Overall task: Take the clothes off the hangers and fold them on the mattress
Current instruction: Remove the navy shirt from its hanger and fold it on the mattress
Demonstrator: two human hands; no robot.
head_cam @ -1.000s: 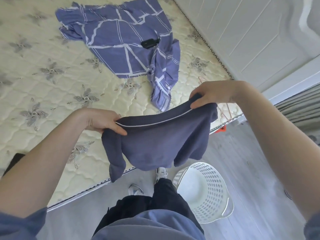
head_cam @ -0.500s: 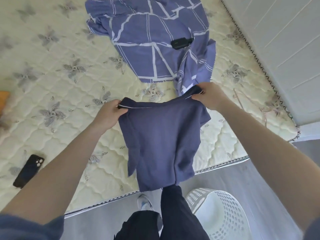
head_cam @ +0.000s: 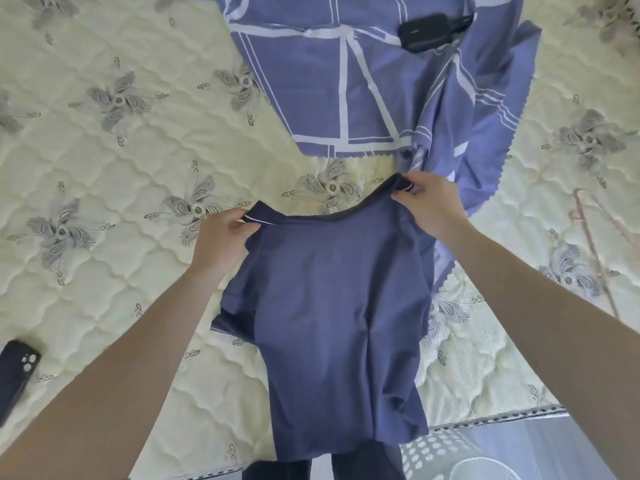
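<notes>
Head view: the dark blue T-shirt [head_cam: 332, 306] hangs at frame centre, held by its collar edge at both shoulders. The left hand [head_cam: 221, 237] pinches the collar's left end and the right hand [head_cam: 429, 206] pinches its right end, fingers curled round the fabric. The body of the shirt drapes over the near part of the mattress [head_cam: 104, 168]. Its hem hangs past the mattress edge at the bottom of the frame (whether any of the shirt rests on the quilting cannot be told).

Probable faults:
- Hem overhang. If the shirt is laid down where it hangs, the lower part may slide off the edge.
- Bunched left sleeve, at centre left. Laid flat as it is, it would likely be creased under the body.
- Overlap. The checked blue cloth [head_cam: 346, 81] lies just beyond the collar, at top centre, with a small black device [head_cam: 429, 31] on it, so a forward throw could cover both.
- Snagging. A thin hanger [head_cam: 592, 244] lies at right, near the shirt.

A dark phone [head_cam: 15, 368] lies at the left edge.

Containers: one white perforated laundry basket [head_cam: 433, 452] sits at lower right. Only part of it shows, so its contents cannot be determined.
</notes>
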